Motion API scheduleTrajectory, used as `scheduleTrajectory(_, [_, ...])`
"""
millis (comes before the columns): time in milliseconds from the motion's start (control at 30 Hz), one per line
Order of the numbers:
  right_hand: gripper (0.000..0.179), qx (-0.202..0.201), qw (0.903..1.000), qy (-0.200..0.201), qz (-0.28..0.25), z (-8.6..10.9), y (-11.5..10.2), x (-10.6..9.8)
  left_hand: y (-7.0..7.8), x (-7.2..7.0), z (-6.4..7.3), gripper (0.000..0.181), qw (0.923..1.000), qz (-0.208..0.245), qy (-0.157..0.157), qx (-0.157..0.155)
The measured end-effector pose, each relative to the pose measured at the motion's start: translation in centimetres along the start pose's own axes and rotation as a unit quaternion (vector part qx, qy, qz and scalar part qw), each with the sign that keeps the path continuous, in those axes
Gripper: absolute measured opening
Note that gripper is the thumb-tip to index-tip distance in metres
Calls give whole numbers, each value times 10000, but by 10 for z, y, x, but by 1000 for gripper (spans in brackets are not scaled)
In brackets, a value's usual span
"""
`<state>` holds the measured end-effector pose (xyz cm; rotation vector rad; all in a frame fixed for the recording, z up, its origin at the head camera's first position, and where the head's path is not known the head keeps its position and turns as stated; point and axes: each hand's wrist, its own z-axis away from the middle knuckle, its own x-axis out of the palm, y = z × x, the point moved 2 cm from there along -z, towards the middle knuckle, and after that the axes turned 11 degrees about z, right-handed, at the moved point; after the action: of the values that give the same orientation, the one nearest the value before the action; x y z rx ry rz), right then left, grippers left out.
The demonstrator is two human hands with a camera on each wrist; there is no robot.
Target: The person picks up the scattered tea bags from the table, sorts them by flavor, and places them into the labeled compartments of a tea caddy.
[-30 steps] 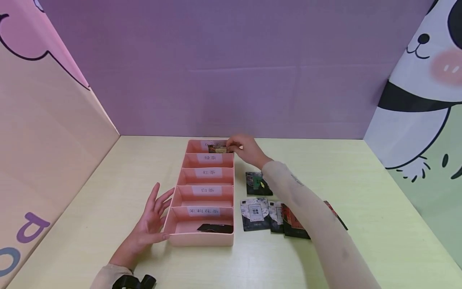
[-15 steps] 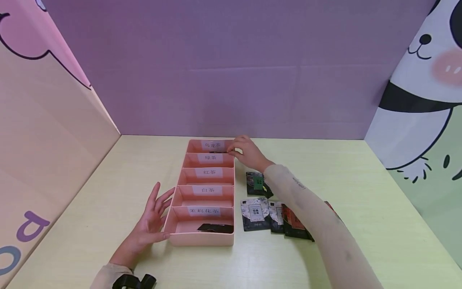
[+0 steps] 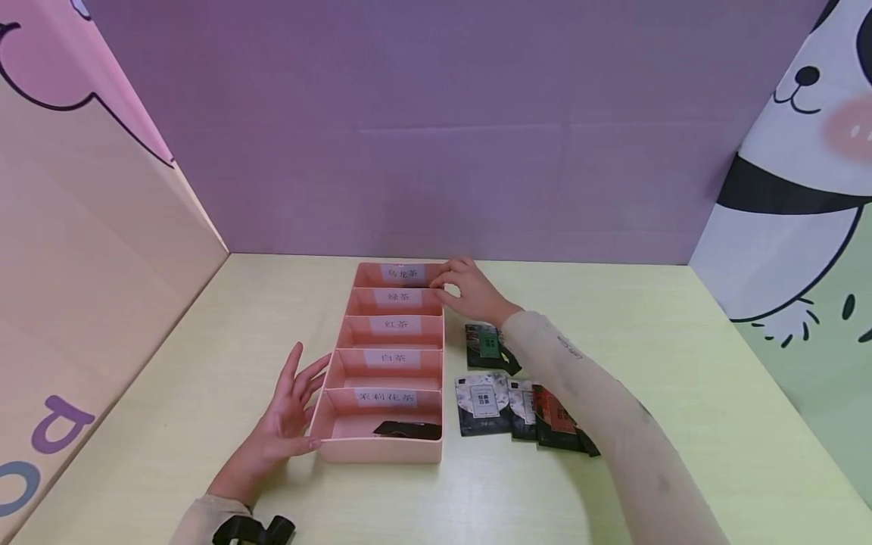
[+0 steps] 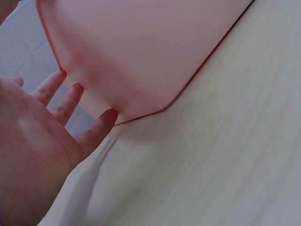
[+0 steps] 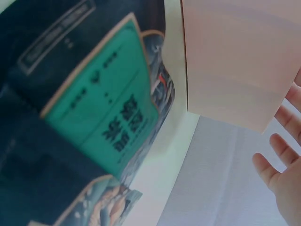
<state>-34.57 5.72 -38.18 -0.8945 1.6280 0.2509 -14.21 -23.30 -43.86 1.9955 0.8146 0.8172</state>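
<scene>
A long pink box (image 3: 381, 452) split into several labelled compartments stands on the table. My left hand (image 3: 282, 416) is at its near left corner, fingers spread; in the left wrist view fingertips (image 4: 109, 115) touch the wall. At the far right end, my right hand (image 3: 473, 291) reaches over the rim of the back compartment, fingertips inside. Only a thin dark edge of a tea sachet (image 3: 415, 286) shows there, beside those fingers. In the right wrist view the visible fingers (image 5: 265, 169) are apart with nothing between them. Another black sachet (image 3: 409, 430) lies in the nearest compartment.
Right of the box lie green-labelled sachets (image 3: 482, 344), white-labelled sachets (image 3: 484, 405) and red-labelled sachets (image 3: 559, 416), partly under the right forearm. A purple wall (image 3: 436, 151) stands behind the table (image 3: 381, 507), with printed panels on both sides.
The sachet at the right hand has gone down into the back compartment, from its patterned face showing to only a dark edge. The right hand's fingers have loosened; the left hand stays put.
</scene>
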Motion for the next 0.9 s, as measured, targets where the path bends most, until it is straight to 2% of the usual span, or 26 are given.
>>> scheduleTrajectory(200, [29, -199, 9996, -47, 181, 5, 2, 0, -2, 1, 2, 121, 9998, -91, 129, -116])
scheduleTrajectory(500, [37, -584, 9970, -284, 430, 23, 8, -20, -1, 1, -1, 120, 9997, 96, -184, 98])
scheduleTrajectory(667, [39, -770, 9947, -328, 590, 35, 19, -31, -4, 0, -1, 121, 9998, 83, -153, 86])
scheduleTrajectory(900, [42, -596, 9948, -503, 658, 55, 39, -40, -4, -1, 0, 122, 9999, -138, 7, -16])
